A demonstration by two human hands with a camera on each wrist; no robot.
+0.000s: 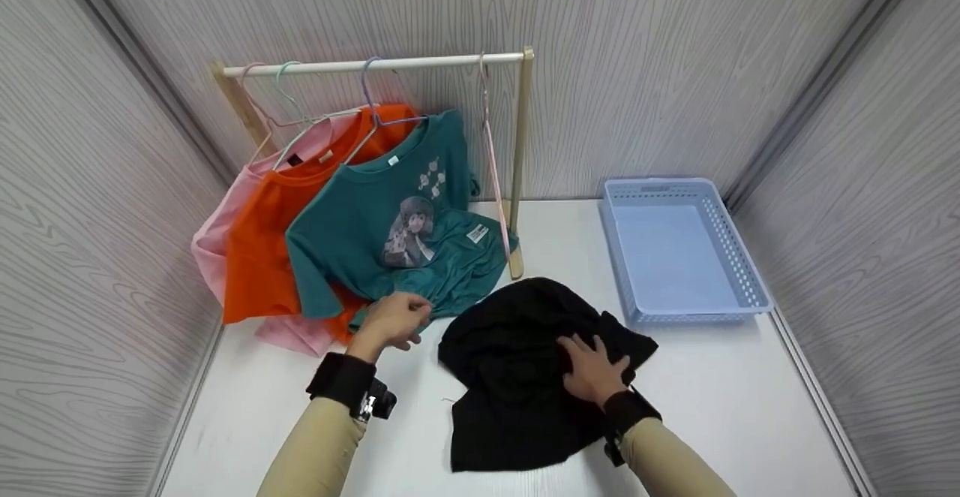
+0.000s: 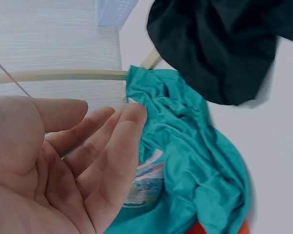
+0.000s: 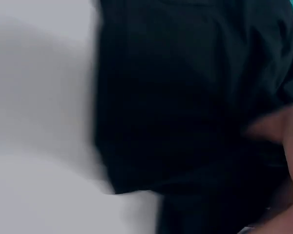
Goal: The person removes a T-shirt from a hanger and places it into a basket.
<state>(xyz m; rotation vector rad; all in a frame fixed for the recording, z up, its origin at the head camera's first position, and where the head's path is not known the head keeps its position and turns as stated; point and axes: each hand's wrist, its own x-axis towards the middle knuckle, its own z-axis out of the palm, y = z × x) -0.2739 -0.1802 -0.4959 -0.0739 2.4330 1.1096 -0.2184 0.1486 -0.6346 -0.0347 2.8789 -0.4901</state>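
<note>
A crumpled black garment [image 1: 510, 377] lies on the white table in front of the rack. My right hand [image 1: 592, 369] rests on its right part with the fingers spread; in the right wrist view the dark cloth [image 3: 185, 97] fills most of the picture. To the left, my left hand [image 1: 394, 320] is held near the hem of a teal T-shirt [image 1: 360, 204] with a printed figure. Its fingers are loosely bent and hold nothing, as the left wrist view shows the left palm [image 2: 63, 170] bare. The teal shirt's lower part spreads over the table beside the black garment.
A small rack with a white bar [image 1: 442, 61] stands at the back. An orange shirt [image 1: 262, 242] and a pink shirt [image 1: 225, 219] hang behind the teal one. A pink hanger [image 1: 495, 174] hangs bare at the bar's right end. At right sits a blue plastic basket [image 1: 626, 272].
</note>
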